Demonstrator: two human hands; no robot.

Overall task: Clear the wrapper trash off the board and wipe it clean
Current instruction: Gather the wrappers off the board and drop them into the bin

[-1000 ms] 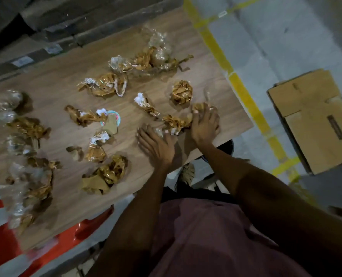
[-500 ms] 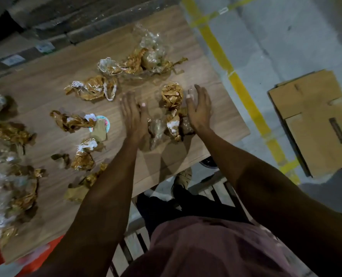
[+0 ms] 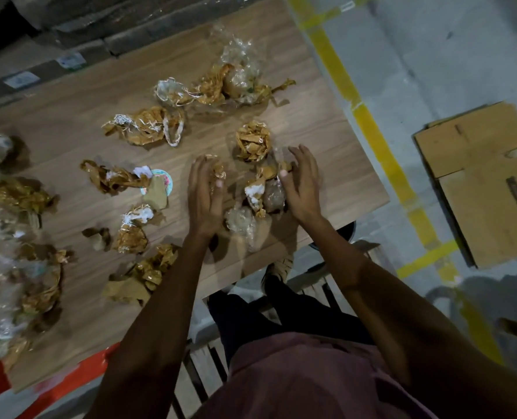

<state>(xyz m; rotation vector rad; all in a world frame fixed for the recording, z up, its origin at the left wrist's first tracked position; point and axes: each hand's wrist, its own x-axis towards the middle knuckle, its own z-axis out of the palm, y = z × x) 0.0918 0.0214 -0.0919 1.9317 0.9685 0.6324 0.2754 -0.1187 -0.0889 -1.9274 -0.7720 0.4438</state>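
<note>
The fingers (image 3: pixel 304 160) of the right hand (image 3: pixel 301 186) were loosely curved and spread, cupping the right side of a small heap of crumpled brown-and-clear wrappers (image 3: pixel 264 189) near the front right corner of the wood-grain board (image 3: pixel 70 116). The left hand (image 3: pixel 204 195) faced it across the heap, fingers nearly straight and close together, with a small brown wrapper scrap (image 3: pixel 219 170) pressed against its fingertips; whether the thumb pinched that scrap could not be told. A wad of clear plastic film (image 3: pixel 240 222) lay between the two wrists, close to the board's front edge.

Just beyond the right fingertips sat a tight ball of brown wrapper (image 3: pixel 252 141), apart from the heap. Farther back lay a long tangle of clear and brown wrappers (image 3: pixel 230 86), and to its left a brown twist with white shreds (image 3: pixel 148 130). Left of the left hand were a brown strip beside a round pale-blue sticker (image 3: pixel 160 184), a smaller brown-and-white clump (image 3: pixel 133 228), and a flattened brown piece (image 3: pixel 142 276) at the front edge. A blurred mass of clear and brown wrappers (image 3: pixel 15 252) crowded the board's left end.

On the grey floor to the right ran yellow tape lines (image 3: pixel 372 137), with a flattened cardboard box (image 3: pixel 487 176) beyond them.
</note>
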